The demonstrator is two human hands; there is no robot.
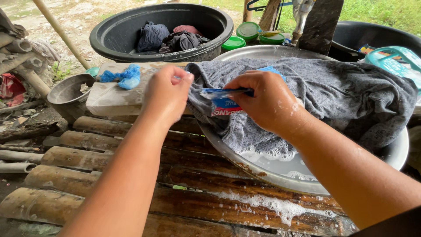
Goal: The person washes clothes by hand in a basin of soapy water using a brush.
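My left hand (166,93) pinches the torn top edge of a small blue, white and red sachet (222,104). My right hand (265,100) grips the sachet's body from the right. Both hands hover over the near left edge of a wet grey garment (346,94). The garment lies draped in a wide metal basin (397,153) with soapy water and foam at its bottom. The sachet's lower part hangs between my hands, just above the cloth.
A big black tub (118,37) with dark and pink clothes stands at the back. A stone block (109,96) carries a crumpled blue wrapper (125,77). A small grey bowl (66,94) sits at left. Green lids (247,30) and a teal basket (394,61) are behind. Foam lies on the bamboo slats (87,166).
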